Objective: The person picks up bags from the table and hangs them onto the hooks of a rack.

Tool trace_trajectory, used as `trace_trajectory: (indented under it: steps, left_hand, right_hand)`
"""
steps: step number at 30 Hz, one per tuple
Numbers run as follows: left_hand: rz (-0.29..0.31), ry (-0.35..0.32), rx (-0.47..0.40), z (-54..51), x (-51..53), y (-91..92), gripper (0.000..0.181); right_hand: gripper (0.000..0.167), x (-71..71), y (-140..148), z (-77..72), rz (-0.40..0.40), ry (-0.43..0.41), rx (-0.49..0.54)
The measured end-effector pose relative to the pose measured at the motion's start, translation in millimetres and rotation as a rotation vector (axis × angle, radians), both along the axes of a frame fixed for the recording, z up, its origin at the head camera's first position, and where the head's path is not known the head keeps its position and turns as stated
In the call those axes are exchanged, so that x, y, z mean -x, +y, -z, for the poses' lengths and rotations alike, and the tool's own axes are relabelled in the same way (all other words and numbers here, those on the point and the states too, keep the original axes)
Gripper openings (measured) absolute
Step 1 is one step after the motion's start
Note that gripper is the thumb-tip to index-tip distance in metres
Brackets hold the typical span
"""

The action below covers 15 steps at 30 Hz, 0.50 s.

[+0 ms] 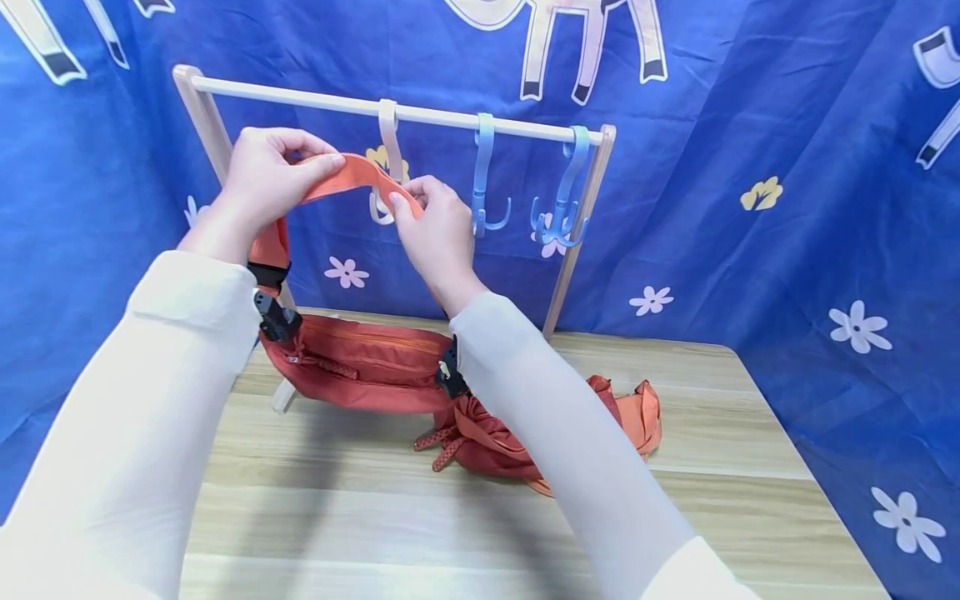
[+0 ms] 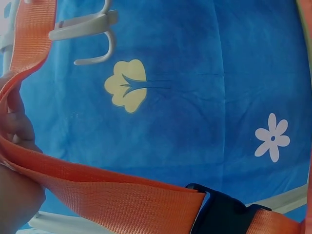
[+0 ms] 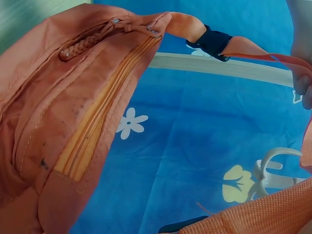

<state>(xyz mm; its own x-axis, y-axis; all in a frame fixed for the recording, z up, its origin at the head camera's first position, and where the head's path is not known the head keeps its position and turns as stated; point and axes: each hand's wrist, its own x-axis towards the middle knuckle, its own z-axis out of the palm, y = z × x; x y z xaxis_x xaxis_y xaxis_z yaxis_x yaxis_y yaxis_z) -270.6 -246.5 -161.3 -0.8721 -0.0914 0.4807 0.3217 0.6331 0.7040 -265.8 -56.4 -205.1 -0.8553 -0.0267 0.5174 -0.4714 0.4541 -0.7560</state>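
A red waist bag [image 1: 367,362] with a zip hangs above the table by its orange strap [image 1: 352,173]. My left hand [image 1: 273,171] pinches the strap between thumb and fingers at the upper left. With its thumb and fingers, my right hand [image 1: 438,233] grips the same strap farther right, and a short arch of webbing spans between both hands. A black buckle [image 2: 222,212] joins the strap in the left wrist view. The bag's orange zip [image 3: 92,129] appears in the right wrist view. My right forearm hides part of the bag's right end.
Behind the hands stands a rack with a white rail [image 1: 300,96]. A white hook [image 1: 387,133] and two blue hooks [image 1: 483,167] hang on it. Another red and orange fabric item [image 1: 637,417] lies on the wooden table [image 1: 360,508]. A blue patterned curtain [image 1: 697,208] surrounds the table.
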Motion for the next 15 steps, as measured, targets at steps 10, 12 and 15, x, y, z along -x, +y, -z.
trace_trajectory:
  steps: [10,12,15]
  left_hand:
    - [-0.020,-0.068,0.007,6.6,5.2,-1.9,0.034]
    - [-0.020,-0.075,0.014,8.3,6.5,-2.8,0.034]
    - [-0.020,-0.077,0.033,10.8,8.2,-3.9,0.036]
  right_hand:
    - [0.019,2.3,-9,9.7,0.047,-0.047,0.011]
    - [0.018,2.0,-10,11.6,0.045,-0.059,0.026]
    - [0.017,1.8,-11,14.2,0.041,-0.086,0.048]
